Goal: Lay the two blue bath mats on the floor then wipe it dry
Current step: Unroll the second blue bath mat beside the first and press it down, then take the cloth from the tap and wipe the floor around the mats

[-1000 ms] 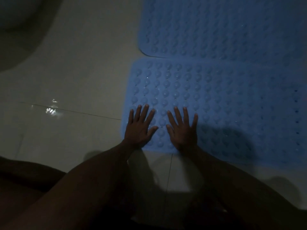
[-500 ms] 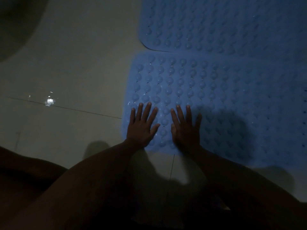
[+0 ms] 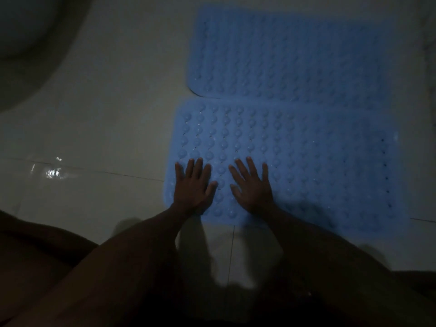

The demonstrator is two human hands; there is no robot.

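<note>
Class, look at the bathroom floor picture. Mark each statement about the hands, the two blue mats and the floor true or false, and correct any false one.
1. Both hands lie flat with fingers spread on the near mat. True: left hand, right hand.
2. The far mat is rolled up. False: it lies flat on the floor.
3. A wet glint shows on the floor tiles left of the mats. True.
4. The right hand grips a cloth. False: it holds nothing and rests on the near mat.
5. The near mat's surface is smooth. False: it is covered in rows of round bumps.
</note>
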